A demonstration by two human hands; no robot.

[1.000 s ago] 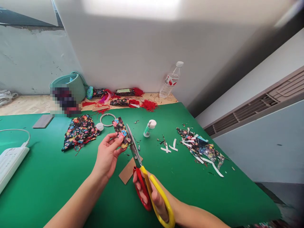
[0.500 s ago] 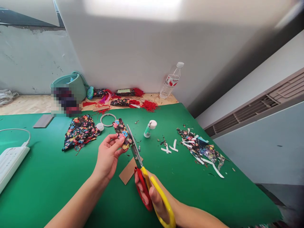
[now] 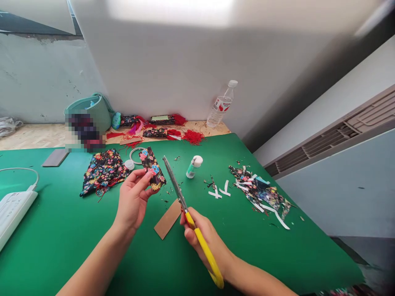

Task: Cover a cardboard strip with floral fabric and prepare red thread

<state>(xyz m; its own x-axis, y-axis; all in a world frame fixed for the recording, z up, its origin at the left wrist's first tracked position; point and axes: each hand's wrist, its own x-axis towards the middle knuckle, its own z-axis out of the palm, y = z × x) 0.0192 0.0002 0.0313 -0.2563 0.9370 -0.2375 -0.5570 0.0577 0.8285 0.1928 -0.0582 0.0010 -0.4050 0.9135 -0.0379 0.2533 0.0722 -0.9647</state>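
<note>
My left hand (image 3: 134, 197) pinches a black floral fabric piece (image 3: 152, 169) between thumb and fingers, held upright above the green mat. Wrapped round the handles of the scissors (image 3: 179, 190) is my right hand (image 3: 202, 234); one handle is yellow, and a bit of red shows by the fingers. The blades look closed and point up, just right of the fabric and apart from it. Below them a brown card strip (image 3: 167, 220) lies on the mat. A metal ring (image 3: 133, 156) is partly hidden behind the fabric.
Floral cloth (image 3: 103, 170) and a white cap (image 3: 129, 165) lie left. A glue bottle (image 3: 193, 167) stands mid-mat. Fabric and paper scraps (image 3: 262, 193) are at right. Behind are red tassels (image 3: 193, 137), a water bottle (image 3: 219, 106) and a green basket (image 3: 100, 113). A power strip (image 3: 15, 209) is far left.
My left hand has moved left with the fabric, away from the blades. The scissors have closed and turned, and the fingers of my right hand have drawn together round the handles.
</note>
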